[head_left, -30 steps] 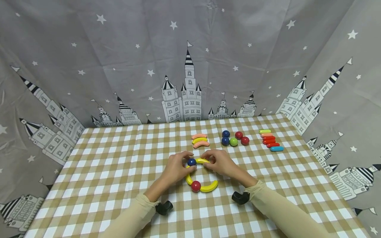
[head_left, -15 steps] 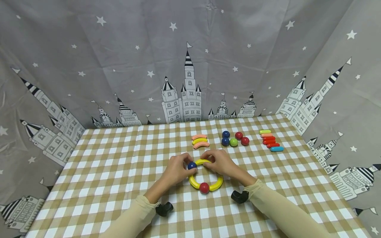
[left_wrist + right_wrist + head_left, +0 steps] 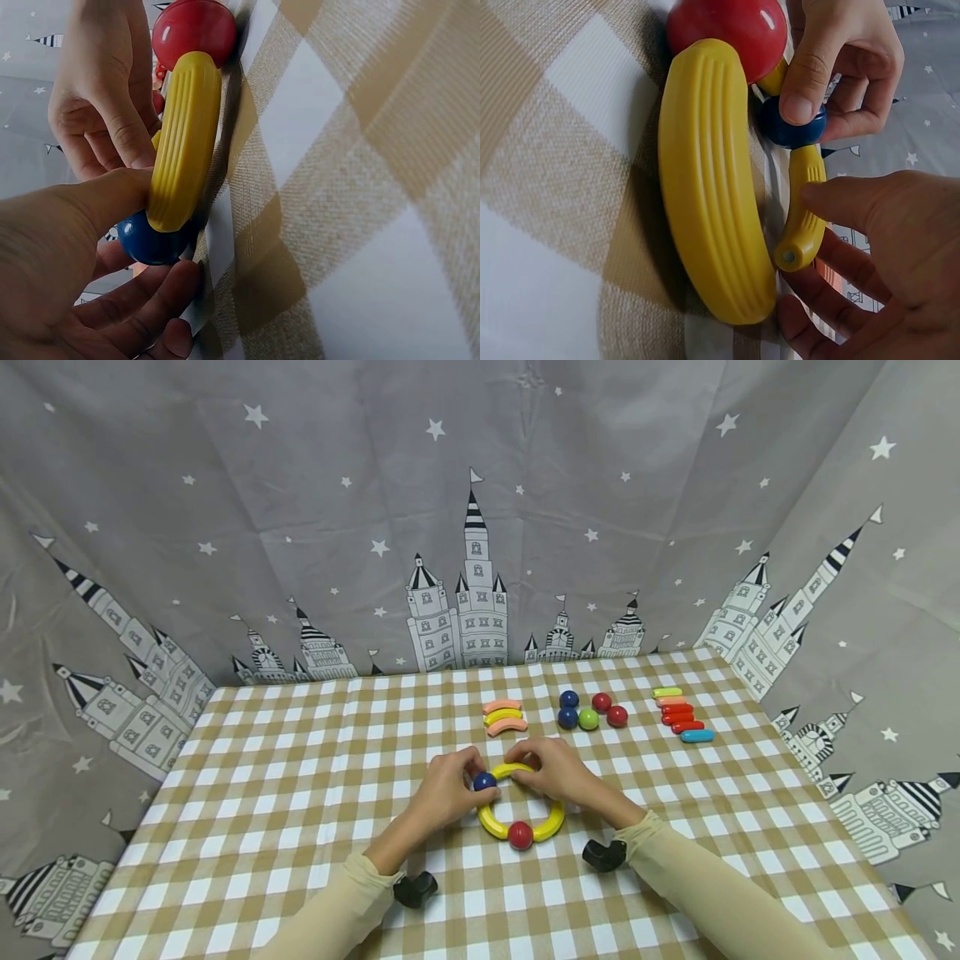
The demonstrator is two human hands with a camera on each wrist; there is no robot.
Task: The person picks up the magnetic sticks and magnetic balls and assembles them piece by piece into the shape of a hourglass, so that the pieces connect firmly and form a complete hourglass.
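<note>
We saw the left hand (image 3: 446, 787) pinching a blue ball (image 3: 483, 780) and the right hand (image 3: 551, 770) pinching a grooved yellow arc (image 3: 507, 769) against it; ring-joining step, we judged. Next likely called for closing the gap beside the right hand, toward a second yellow arc (image 3: 709, 187). Both hands partly hid their pieces.

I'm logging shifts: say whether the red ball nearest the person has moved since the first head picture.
Yes, to the right: the red ball has shifted that way against the checked tablecloth.
</note>
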